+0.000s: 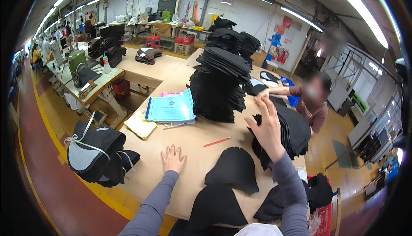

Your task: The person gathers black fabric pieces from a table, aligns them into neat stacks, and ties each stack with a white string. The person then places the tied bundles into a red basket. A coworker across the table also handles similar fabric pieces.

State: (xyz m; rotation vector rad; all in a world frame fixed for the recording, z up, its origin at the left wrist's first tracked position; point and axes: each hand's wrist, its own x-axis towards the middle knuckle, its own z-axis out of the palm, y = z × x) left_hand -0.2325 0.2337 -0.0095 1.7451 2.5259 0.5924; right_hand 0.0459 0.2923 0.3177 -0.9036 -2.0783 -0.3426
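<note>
Two hands (173,158), one red pencil (217,141), one blue folder (171,107), three loose black fabric pieces (234,169)
</note>
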